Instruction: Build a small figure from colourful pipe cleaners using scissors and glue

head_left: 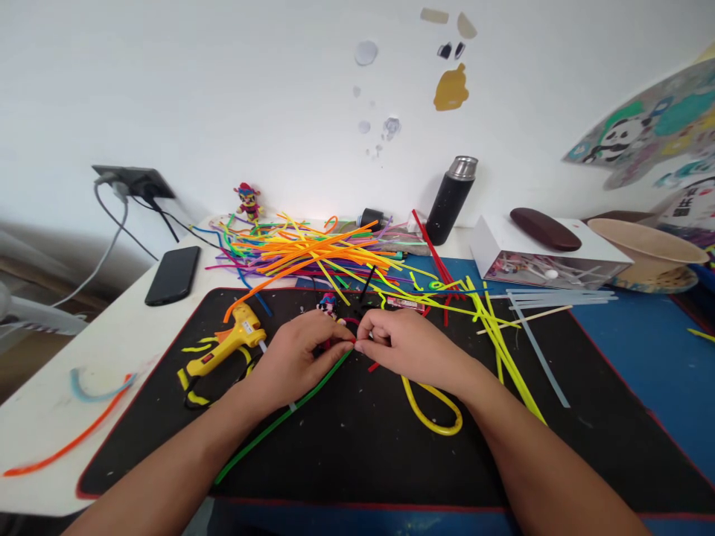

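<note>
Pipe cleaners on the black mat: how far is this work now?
Looks done: a small figure stands on the mat, and a yellow loop is bent. In hand: the left hand and right hand pinch a red piece at the end of the green pipe cleaner. Left: the big pile seems unused; the glue gun lies aside.

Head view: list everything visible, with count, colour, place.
mat: one, black, on table
pipe cleaners: many, orange, yellow, green, purple, heaped behind mat
green pipe cleaner: one, green, slanting across mat
yellow loop: one, yellow, near mat's middle
glue gun: one, yellow, mat's left
phone: one, black, table left
flask: one, black, by wall
box: one, white, back right
bowl: one, tan, far right
red piece: one, red, between fingertips
left hand: one, pinching red piece
right hand: one, pinching red piece
</note>
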Motion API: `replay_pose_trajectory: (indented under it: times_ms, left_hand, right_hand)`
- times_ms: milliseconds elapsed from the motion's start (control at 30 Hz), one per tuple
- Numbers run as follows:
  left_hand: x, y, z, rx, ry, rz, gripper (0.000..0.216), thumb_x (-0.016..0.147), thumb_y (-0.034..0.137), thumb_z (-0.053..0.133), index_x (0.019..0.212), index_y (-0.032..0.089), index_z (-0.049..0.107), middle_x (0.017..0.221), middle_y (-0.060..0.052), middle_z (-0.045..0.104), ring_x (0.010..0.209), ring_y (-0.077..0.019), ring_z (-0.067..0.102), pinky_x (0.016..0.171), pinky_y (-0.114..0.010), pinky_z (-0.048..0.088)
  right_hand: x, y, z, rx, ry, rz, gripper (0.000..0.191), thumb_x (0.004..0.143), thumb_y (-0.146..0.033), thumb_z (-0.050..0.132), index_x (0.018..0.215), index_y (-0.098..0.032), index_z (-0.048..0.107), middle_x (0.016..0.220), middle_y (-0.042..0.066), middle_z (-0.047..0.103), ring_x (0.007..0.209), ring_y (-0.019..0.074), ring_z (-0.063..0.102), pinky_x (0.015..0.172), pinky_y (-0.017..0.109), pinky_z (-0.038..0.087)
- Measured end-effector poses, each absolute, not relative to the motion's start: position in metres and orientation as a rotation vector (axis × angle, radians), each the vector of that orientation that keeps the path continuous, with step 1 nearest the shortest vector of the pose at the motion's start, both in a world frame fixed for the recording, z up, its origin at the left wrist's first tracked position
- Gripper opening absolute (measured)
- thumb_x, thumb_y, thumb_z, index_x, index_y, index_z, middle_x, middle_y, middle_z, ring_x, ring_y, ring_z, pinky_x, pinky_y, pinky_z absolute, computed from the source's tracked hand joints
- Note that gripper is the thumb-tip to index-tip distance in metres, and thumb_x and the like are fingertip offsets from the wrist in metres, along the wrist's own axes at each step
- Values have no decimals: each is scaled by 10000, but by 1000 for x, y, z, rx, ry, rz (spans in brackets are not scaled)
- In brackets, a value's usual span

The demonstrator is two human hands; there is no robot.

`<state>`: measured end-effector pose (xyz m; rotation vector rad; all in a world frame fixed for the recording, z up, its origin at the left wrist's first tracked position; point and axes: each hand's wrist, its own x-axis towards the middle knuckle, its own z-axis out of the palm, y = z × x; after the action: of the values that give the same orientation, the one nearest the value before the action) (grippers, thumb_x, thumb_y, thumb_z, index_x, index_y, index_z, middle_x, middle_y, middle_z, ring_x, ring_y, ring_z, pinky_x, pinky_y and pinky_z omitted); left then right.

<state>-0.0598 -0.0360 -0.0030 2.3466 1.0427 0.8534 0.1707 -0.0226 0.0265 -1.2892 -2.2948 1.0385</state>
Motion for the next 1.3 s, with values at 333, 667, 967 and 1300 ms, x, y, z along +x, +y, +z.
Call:
replay_pose_trajectory:
  times_ms: [333, 667, 967, 1300]
  left_hand:
    - [-57, -39, 6, 2032, 1173, 951, 162, 979, 317, 639, 899, 207, 726, 871, -24, 755, 790, -164, 692, 757, -273, 529]
    - [-55, -39, 11, 1927, 1183, 949, 174, 952, 315, 639, 858, 193, 721, 831, -24, 750, 766, -163, 681, 739, -270, 530]
    - [-55, -39, 10, 1888, 1176, 964, 187, 939, 334, 663, 829, 190, 706, 806, -23, 740, 746, -165, 673, 733, -275, 539]
    - [-57, -39, 10, 1908, 1216, 952, 193, 943, 348, 659, 837, 193, 703, 823, -25, 749, 759, -170, 680, 737, -280, 538]
  right_hand:
    - [169, -25, 26, -1230, -2165, 1190, 113, 1001, -316, 654, 994, -206, 675, 653, -73, 615, 555, 97, 544, 590, 238, 333]
    - [166, -26, 22, -1202, -2151, 1115, 141, 1007, -301, 645, 935, -202, 716, 589, -82, 556, 528, 91, 509, 557, 233, 316]
    - [165, -26, 22, -1191, -2153, 1052, 132, 984, -283, 669, 895, -198, 717, 547, -99, 491, 501, 84, 416, 538, 237, 275]
    - [166, -25, 23, -1187, -2131, 1067, 141, 991, -301, 659, 920, -198, 723, 578, -86, 527, 527, 92, 450, 551, 236, 296]
